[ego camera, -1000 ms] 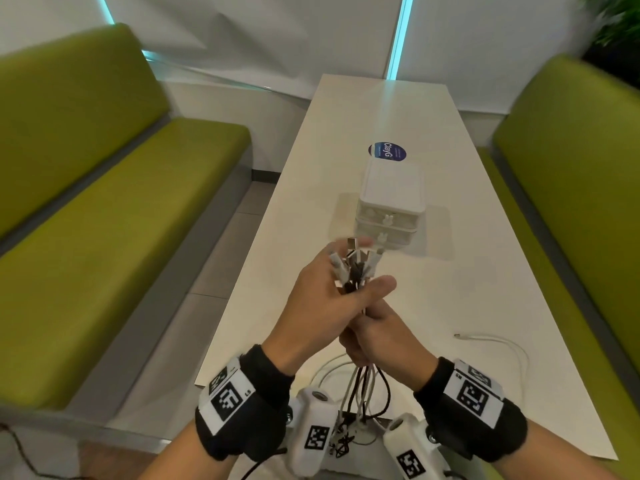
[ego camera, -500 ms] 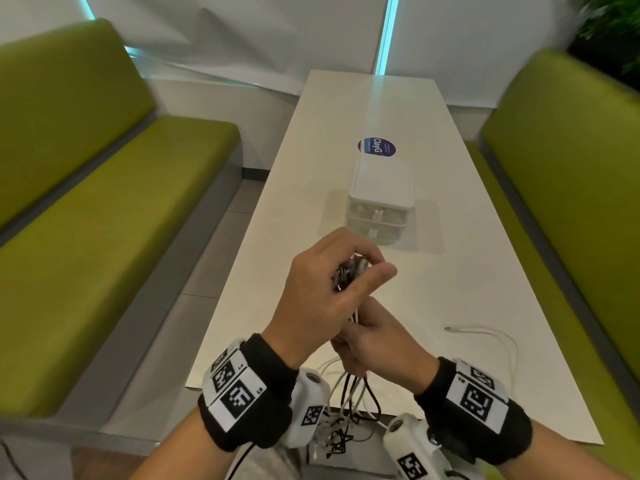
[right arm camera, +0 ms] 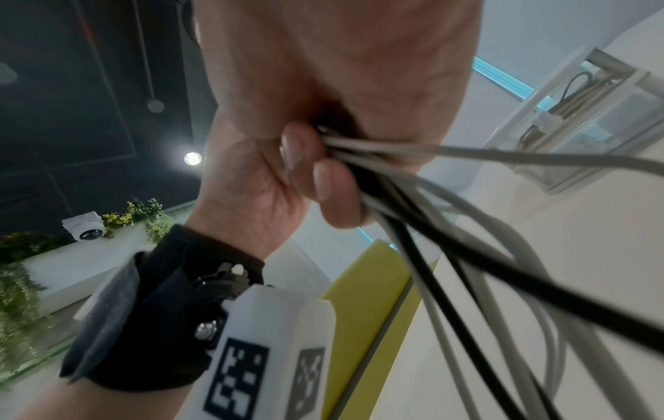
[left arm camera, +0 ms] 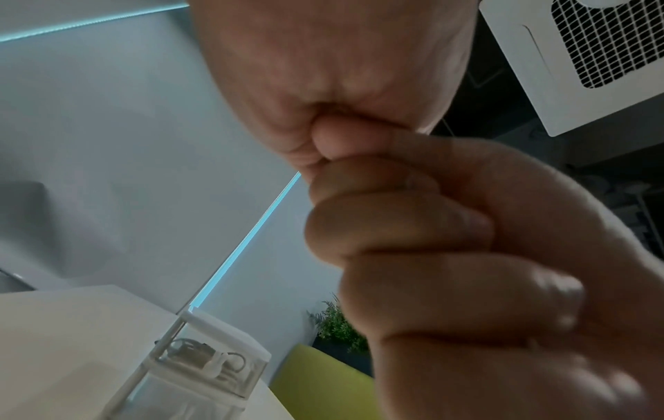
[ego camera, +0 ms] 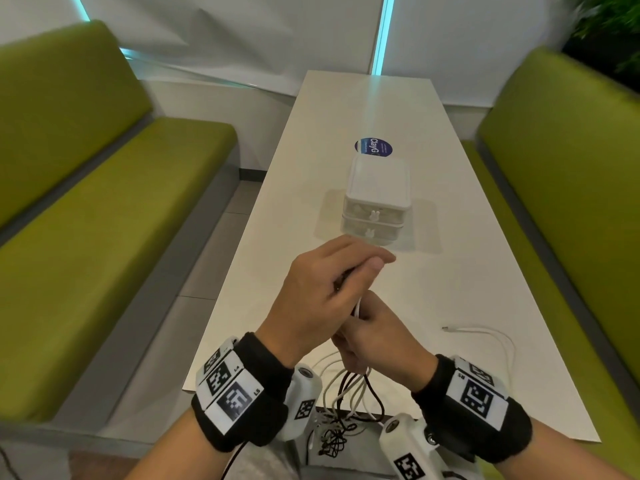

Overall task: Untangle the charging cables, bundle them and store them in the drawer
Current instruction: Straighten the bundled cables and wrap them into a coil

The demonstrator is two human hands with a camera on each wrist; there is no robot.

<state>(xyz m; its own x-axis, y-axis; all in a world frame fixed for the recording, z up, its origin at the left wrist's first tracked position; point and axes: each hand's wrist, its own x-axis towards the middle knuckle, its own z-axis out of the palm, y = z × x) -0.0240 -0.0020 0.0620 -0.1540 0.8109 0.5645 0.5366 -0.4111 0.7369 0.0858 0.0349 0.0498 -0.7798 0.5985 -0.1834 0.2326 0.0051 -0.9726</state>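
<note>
Compared with one second earlier, the connector ends that stood clear above the left hand (ego camera: 313,296) are now covered by its curled fingers; half a second ago only their tips showed. The left hand is clenched around the upper end of the cable bundle (ego camera: 356,389). The right hand (ego camera: 375,336), directly below and touching it, grasps the same bundle lower down; black and white strands hang from it in loops to the near edge of the desk (ego camera: 467,271). Both hands remain above the near half of the desk.

One separate white cable (ego camera: 485,332) lies on the desk to the right of the hands, apart from them.

The drawer unit (ego camera: 377,202), white with translucent fronts, stands at mid-desk beyond the hands, with two stacked drawers, both closed. The wrist views show coiled cables inside the upper drawer (right arm camera: 574,96).

A round blue sticker (ego camera: 373,148) behind the unit reads "ClayG"; its smaller print is illegible.
</note>
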